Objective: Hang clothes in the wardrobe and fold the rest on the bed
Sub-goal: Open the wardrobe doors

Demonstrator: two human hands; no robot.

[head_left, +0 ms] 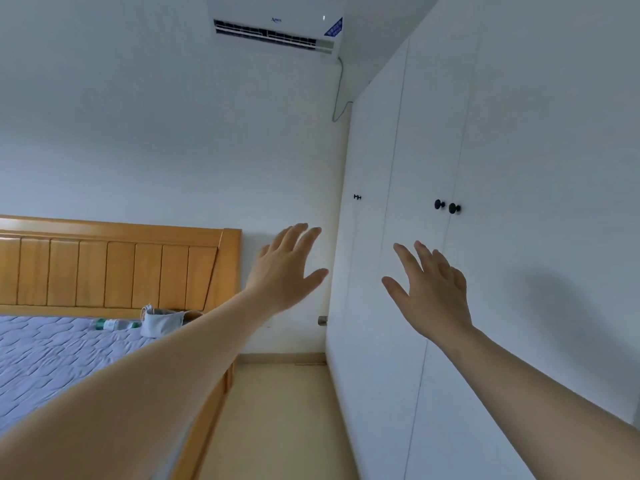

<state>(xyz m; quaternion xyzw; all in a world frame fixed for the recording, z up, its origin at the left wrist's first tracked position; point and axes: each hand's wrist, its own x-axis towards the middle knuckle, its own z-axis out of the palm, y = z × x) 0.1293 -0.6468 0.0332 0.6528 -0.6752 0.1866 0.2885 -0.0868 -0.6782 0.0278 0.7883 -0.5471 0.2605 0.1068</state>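
The wardrobe [485, 168] stands shut in front of me and to my right, its tall white doors running up past the top of what I can see. The pair of black knobs [447, 206] I would pull sits above and just to the right of my right hand [437, 294], so that hand is the nearer one by far. My left hand [289, 268] hangs out over the gap between the bed and the wardrobe, closer to the single small knob [357, 197] on the far door, which lies up and to its right.

Both hands are spread wide, fingers apart and pointing upward, palms turned away from me. Neither holds anything, and neither appears to touch the doors, though I cannot be sure how close the right palm is to the panel.

No clothes are in my sight. The bed [62, 355] lies to my lower left, its wooden headboard [114, 268] against the wall; near the head end rest a pale bag [161, 322] and a bottle [112, 324].

I judge the next thing is to lift my right hand to the paired knobs and draw a door open.
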